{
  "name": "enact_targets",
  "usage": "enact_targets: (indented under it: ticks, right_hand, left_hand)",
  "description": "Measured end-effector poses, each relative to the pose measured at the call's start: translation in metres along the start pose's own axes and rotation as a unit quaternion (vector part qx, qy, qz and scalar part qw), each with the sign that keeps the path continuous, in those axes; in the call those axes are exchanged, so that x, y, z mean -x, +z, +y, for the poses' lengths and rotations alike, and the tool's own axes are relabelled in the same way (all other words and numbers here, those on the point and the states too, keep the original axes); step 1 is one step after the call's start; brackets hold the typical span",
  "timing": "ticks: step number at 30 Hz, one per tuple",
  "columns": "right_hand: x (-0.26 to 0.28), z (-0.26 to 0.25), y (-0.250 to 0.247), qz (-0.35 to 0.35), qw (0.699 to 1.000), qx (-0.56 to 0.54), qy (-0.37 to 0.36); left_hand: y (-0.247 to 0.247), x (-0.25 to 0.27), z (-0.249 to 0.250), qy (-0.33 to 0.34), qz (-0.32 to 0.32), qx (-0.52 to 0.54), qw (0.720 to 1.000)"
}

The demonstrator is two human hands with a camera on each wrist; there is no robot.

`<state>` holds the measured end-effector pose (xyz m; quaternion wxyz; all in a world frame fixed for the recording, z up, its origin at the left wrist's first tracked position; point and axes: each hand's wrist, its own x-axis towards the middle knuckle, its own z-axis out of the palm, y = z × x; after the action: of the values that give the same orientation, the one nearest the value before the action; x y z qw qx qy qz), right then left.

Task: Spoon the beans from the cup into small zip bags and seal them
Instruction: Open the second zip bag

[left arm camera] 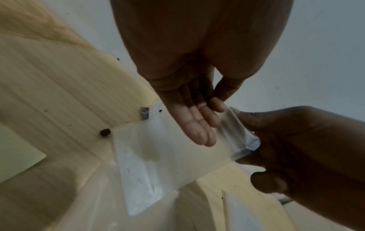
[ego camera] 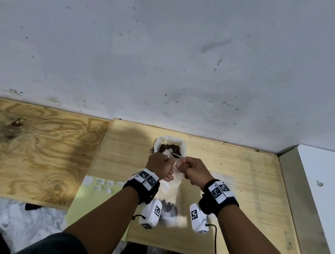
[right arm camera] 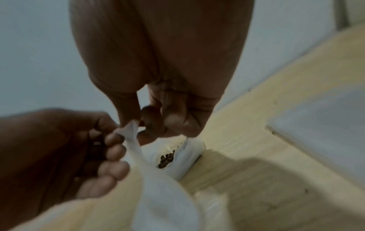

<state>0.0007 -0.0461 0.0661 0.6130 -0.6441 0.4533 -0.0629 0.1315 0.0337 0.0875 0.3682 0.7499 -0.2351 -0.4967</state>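
1. Two hands meet at one spot: the left hand [ego camera: 160, 165] and the right hand [ego camera: 196, 171] both pinch the top edge of a small zip bag [ego camera: 172, 190], held up over the wooden table [ego camera: 248, 186].
2. Each hand has thumb and fingers clenched on the bag's mouth, and the remaining fingers are curled in. From the right wrist view the plastic is drawn taut between the two pinches.
3. That bag hangs straight down from the fingers, its long axis vertical, with a small heap of beans [ego camera: 168, 207] settled at the bottom, between the wrists and nearer the person.
4. Whether the zip strip is pressed closed or still parted, I cannot tell; the mouth is hidden inside the two grips.
5. Just beyond the knuckles, on the far side, stands the cup [ego camera: 170, 146], upright and holding dark beans; something thin pokes from it, perhaps the spoon.
6. My guess is the next move runs sideways along the top edge, so both hands sit equally near; neither has an advantage.
7. More flat bags [ego camera: 221, 179] lie on the table beside the right wrist.
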Motion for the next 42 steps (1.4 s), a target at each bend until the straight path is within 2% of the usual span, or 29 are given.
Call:
enact_targets:
  ticks: [3,6,7,9,10,12,16,19,25,27,30,33,37,42]
  right_hand:
    - [-0.005,0.002,-0.001,0.067,0.994,0.081,-0.035]
    - [-0.007,0.003,-0.002,0.145,0.979,0.140,-0.034]
    - [-0.008,0.002,-0.003,0.155,0.977,0.140,-0.034]
    - [-0.007,0.004,-0.003,0.146,0.980,0.131,-0.045]
    - [-0.007,0.005,-0.004,0.136,0.981,0.128,-0.057]
    - [-0.005,0.005,-0.007,0.124,0.983,0.104,-0.081]
    - [0.000,-0.002,-0.010,0.090,0.992,0.028,-0.078]
    - [0.004,-0.006,-0.011,0.056,0.997,-0.003,-0.051]
    - [0.003,-0.003,-0.011,-0.021,1.000,0.008,-0.004]
    - [0.002,-0.003,-0.010,-0.022,0.999,0.018,-0.033]
    - [-0.004,0.000,-0.006,0.038,0.990,0.084,-0.102]
    - [-0.009,0.000,0.001,0.064,0.985,0.109,-0.118]
    - [-0.012,0.001,0.001,0.053,0.987,0.108,-0.109]
    - [-0.020,0.009,-0.004,0.036,0.988,0.125,-0.079]
  left_hand:
    - [-0.001,0.000,0.004,0.011,-0.002,-0.096,0.995]
    - [0.001,0.002,0.011,-0.023,-0.054,-0.155,0.986]
    - [0.002,0.002,0.012,-0.011,-0.058,-0.167,0.984]
    - [0.002,-0.003,0.008,0.095,-0.007,-0.201,0.975]
    - [0.001,-0.004,0.005,0.151,0.033,-0.229,0.961]
    - [-0.001,-0.003,-0.002,0.200,0.074,-0.258,0.942]
    - [0.001,-0.005,-0.016,0.218,0.069,-0.346,0.910]
    - [0.001,-0.005,-0.023,0.243,0.071,-0.341,0.905]
    - [-0.002,-0.002,-0.031,0.294,0.051,-0.348,0.889]
    - [-0.005,-0.001,-0.031,0.305,0.041,-0.353,0.883]
    - [-0.007,-0.001,-0.029,0.315,0.048,-0.365,0.875]
    - [-0.007,-0.002,-0.028,0.319,0.055,-0.367,0.872]
    - [-0.007,-0.004,-0.030,0.318,0.061,-0.362,0.874]
    - [-0.012,-0.008,-0.034,0.269,0.064,-0.307,0.911]
